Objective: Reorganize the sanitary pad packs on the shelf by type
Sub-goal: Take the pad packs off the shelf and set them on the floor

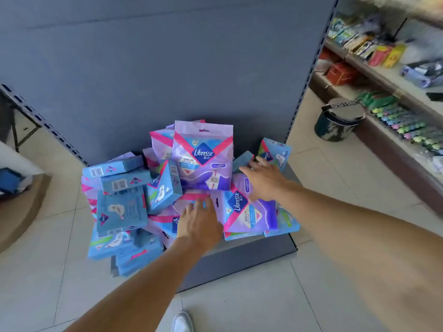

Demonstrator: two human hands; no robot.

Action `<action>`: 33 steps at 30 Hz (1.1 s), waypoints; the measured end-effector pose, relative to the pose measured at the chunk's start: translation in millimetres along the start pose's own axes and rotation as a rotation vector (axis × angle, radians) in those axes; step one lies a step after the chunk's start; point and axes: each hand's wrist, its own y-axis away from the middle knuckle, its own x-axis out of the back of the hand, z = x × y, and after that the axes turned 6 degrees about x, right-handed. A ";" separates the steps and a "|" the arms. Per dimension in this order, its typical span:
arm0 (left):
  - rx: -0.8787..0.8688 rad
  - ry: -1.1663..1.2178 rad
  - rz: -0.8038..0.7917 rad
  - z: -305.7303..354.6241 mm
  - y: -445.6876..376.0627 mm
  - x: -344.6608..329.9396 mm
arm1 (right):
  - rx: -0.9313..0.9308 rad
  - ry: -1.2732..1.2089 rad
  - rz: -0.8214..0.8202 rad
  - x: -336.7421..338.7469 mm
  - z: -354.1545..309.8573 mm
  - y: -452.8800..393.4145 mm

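Both hands are being held spread, gripping nothing: left hand (200, 222) over the pile, right hand (265, 179) beside the upright purple Libresse pack (203, 161). Risk: a nudge toppling it, blue packs (122, 212) sliding off the shelf (251, 257).

Purple packs (203, 161) with pink chevrons, blue boxes (121, 212), dark grey shelf (239, 257), pale floor tiles (263, 305).

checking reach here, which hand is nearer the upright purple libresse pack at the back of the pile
Right. The right hand lies just beside the upright purple Libresse pack, at its lower right edge. The left hand is lower, in front of it.
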 end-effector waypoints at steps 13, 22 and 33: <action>0.318 0.154 0.193 -32.9 -141.4 75.9 | -0.161 -0.125 0.024 -25.5 28.1 -29.6; 0.361 0.340 0.129 -38.9 -147.1 79.0 | -0.421 -0.705 0.216 -27.7 84.7 22.3; 0.252 0.887 0.158 5.2 -129.2 69.3 | -0.482 -1.423 0.595 -3.8 111.7 92.3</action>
